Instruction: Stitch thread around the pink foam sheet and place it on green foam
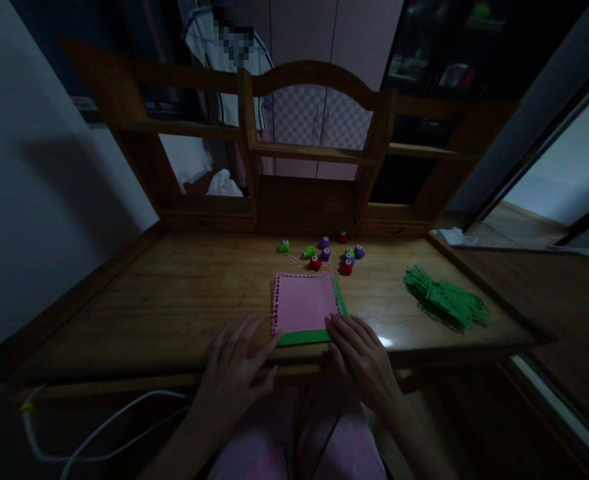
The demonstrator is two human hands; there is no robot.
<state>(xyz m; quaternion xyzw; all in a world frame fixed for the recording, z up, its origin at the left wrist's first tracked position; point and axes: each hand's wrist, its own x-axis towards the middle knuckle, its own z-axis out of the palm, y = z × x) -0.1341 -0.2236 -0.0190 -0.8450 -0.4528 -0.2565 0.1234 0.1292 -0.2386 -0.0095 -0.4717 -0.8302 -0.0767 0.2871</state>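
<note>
A pink sheet [305, 301] with punched holes along its top and side edges lies on the desk, over a green sheet [304, 337] that shows at the bottom and right. My left hand [237, 363] rests by the lower left corner, fingers spread, one fingertip at the sheet's edge. At the lower right corner my right hand [358, 347] lies with its fingers stretched over the edge of the sheets. Just beyond the pink sheet stand several small craft punches, among them a red punch [347, 267], a green punch [284, 246] and a purple punch [359, 251].
Tiny pink paper bits [294, 261] are scattered between the punches and the sheet. A pile of green perforated paper [447, 297] lies on the right of the wooden desk [174, 287]. A wooden shelf [314, 155] rises at the back. A white cable [119, 417] hangs below the front left edge.
</note>
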